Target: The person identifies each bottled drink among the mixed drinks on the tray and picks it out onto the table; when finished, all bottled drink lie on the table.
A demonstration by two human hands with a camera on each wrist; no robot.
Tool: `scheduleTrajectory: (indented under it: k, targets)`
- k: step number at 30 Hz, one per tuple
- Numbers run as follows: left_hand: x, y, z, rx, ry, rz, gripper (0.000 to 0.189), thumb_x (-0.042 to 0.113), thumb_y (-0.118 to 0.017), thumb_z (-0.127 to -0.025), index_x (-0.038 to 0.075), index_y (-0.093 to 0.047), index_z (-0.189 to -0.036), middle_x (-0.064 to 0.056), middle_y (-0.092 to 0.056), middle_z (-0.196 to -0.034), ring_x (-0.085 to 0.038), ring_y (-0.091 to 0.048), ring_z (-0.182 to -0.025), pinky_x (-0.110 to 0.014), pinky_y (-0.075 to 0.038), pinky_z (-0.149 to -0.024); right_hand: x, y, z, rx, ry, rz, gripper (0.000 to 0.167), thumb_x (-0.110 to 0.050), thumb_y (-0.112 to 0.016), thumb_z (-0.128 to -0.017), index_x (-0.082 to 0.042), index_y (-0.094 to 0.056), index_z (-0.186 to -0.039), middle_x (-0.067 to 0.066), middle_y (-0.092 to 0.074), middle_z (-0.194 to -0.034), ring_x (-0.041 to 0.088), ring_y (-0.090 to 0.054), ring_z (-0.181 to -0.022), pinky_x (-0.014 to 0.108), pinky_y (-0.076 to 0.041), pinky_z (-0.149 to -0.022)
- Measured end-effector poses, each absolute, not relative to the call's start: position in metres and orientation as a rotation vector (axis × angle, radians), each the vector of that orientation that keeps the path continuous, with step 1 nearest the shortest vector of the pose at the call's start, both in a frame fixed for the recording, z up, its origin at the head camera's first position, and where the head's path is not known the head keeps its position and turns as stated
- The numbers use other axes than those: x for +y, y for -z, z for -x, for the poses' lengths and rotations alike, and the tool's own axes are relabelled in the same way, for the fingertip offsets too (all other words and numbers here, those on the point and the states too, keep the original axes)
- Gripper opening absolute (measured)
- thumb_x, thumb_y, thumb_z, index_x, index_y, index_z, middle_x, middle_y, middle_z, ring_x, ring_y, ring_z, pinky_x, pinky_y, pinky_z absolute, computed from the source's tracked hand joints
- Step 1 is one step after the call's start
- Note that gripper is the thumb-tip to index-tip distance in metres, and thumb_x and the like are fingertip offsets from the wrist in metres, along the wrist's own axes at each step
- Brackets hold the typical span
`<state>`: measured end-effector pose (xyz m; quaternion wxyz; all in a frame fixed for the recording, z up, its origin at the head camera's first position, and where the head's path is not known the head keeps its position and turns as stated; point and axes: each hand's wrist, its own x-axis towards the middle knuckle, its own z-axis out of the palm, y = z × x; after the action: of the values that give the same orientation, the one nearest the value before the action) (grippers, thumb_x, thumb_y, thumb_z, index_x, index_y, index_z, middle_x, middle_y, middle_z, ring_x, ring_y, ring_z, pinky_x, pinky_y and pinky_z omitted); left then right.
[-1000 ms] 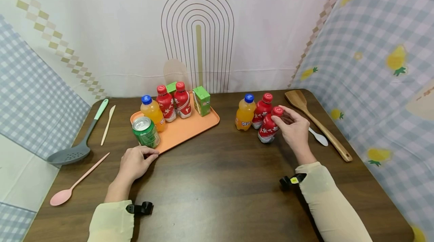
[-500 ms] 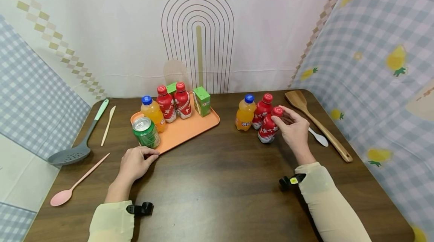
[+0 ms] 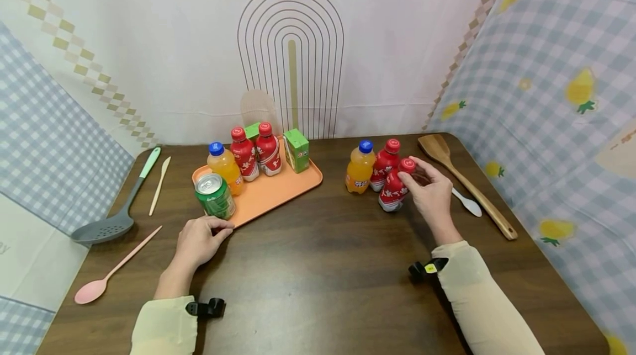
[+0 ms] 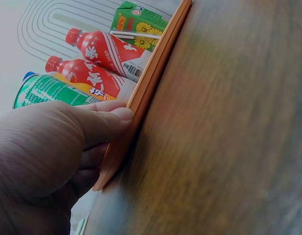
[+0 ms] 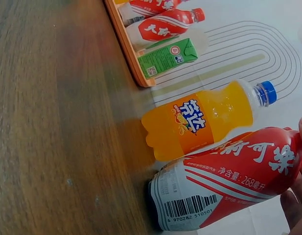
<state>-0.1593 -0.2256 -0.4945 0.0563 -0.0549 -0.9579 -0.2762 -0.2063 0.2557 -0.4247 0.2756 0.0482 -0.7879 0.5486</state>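
Note:
My left hand (image 3: 197,240) pinches the near-left corner of the orange tray (image 3: 270,196), with the thumb (image 4: 104,126) on its rim in the left wrist view. On the tray stand a green can (image 3: 215,200), an orange soda bottle (image 3: 226,168), two red cola bottles (image 3: 268,150) and green drink cartons (image 3: 296,152), one partly hidden. At the right, my right hand (image 3: 431,192) grips a red cola bottle (image 3: 392,192) near its cap; the bottle leans slightly, its base at the table. Another red cola bottle (image 3: 383,164) and an orange soda bottle (image 3: 360,168) stand beside it.
Left of the tray lie a grey slotted turner (image 3: 106,228), a light knife (image 3: 159,185) and a pink spoon (image 3: 94,290). A wooden spatula (image 3: 467,185) and a white spoon (image 3: 468,204) lie beyond my right hand. Cloth walls (image 3: 199,40) border the wooden table (image 3: 308,283).

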Motion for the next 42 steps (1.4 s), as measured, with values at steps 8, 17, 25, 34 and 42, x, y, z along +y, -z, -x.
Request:
scheduleTrajectory:
  k: [8,17,25,34,42]
  targets:
    - [-0.226,0.495,0.157,-2.904,0.842,0.161,0.008,0.02,-0.077,-0.083,0.019,-0.079,-0.09,-0.001,-0.072,-0.091,-0.026,-0.066,-0.089,-0.05,-0.049,-0.076,0.258,0.415,0.209,-2.088,-1.505,-0.194,0.043,-0.008,-0.078,-0.081,0.001,-0.065,-0.121,0.02,-0.068,-0.107,0.013,-0.065,-0.09,0.022,-0.053,-0.08]
    - [-0.228,0.495,0.157,-2.895,0.835,0.166,0.007,0.021,-0.077,-0.083,0.018,-0.079,-0.09,-0.002,-0.072,-0.091,-0.027,-0.066,-0.09,-0.051,-0.049,-0.077,0.245,0.375,0.207,-2.018,-1.434,-0.321,0.038,-0.004,-0.076,-0.081,0.002,-0.066,-0.118,0.024,-0.067,-0.108,0.022,-0.066,-0.098,0.026,-0.051,-0.086]
    - [-0.227,0.495,0.159,-2.888,0.83,0.181,0.007,0.02,-0.077,-0.083,0.018,-0.079,-0.089,-0.003,-0.073,-0.093,-0.028,-0.066,-0.092,-0.052,-0.049,-0.079,0.21,0.342,0.199,-2.015,-1.443,-0.459,0.035,-0.002,-0.073,-0.083,0.005,-0.065,-0.116,0.021,-0.067,-0.111,0.016,-0.065,-0.098,0.02,-0.05,-0.08]
    - [-0.225,0.494,0.158,-2.881,0.836,0.182,0.007,0.02,-0.077,-0.083,0.018,-0.079,-0.089,-0.001,-0.072,-0.09,-0.027,-0.066,-0.09,-0.05,-0.049,-0.077,0.164,0.329,0.208,-2.049,-1.515,-0.6,0.032,0.002,-0.072,-0.083,0.009,-0.065,-0.113,0.021,-0.067,-0.111,0.027,-0.064,-0.102,0.031,-0.051,-0.089]
    - [-0.225,0.493,0.158,-2.888,0.845,0.173,0.007,0.02,-0.077,-0.083,0.018,-0.079,-0.089,-0.001,-0.072,-0.09,-0.026,-0.066,-0.089,-0.05,-0.05,-0.077,0.119,0.332,0.232,-2.097,-1.608,-0.696,0.033,-0.001,-0.072,-0.084,0.008,-0.065,-0.115,0.021,-0.067,-0.111,0.033,-0.064,-0.1,0.046,-0.052,-0.084]
